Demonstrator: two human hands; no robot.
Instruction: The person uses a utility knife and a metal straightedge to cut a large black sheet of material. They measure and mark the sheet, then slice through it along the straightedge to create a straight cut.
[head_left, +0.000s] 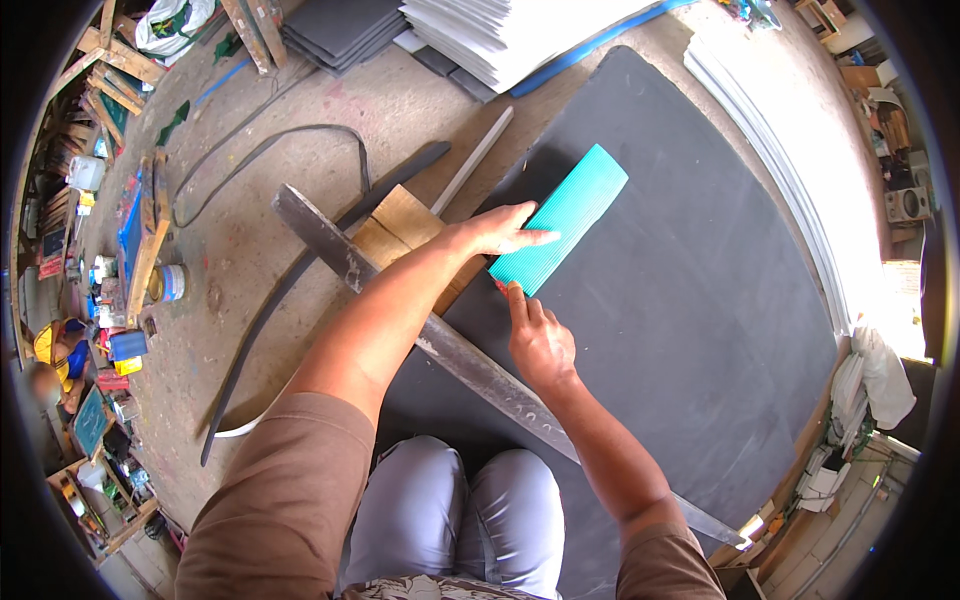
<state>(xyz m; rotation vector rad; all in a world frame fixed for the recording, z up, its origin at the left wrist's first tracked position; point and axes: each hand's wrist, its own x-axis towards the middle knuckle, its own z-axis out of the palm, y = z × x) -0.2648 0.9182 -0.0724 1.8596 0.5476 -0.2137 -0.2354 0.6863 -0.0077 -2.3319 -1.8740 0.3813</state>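
Observation:
A teal ribbed sheet (575, 215), like corrugated plastic, lies slantwise on a large dark grey board (690, 260). My left hand (497, 228) grips its left edge, with the thumb laid over the ribs and the fingers bent at the edge. At the sheet's near corner my right hand (543, 345) is closed, its fingertips by a small red bit (502, 288). What that hand holds is mostly hidden. A long scuffed metal bar (480, 372) runs diagonally beneath my forearms. Beside my left wrist is a brown wooden or cardboard piece (400, 222).
White sheets (480, 40) and dark sheets (345, 32) are stacked at the far side. A dark strip (270, 310) curves over the concrete floor (240, 240) on the left. Long white strips (770, 150) lie along the right. A person (62, 365) is at far left among clutter.

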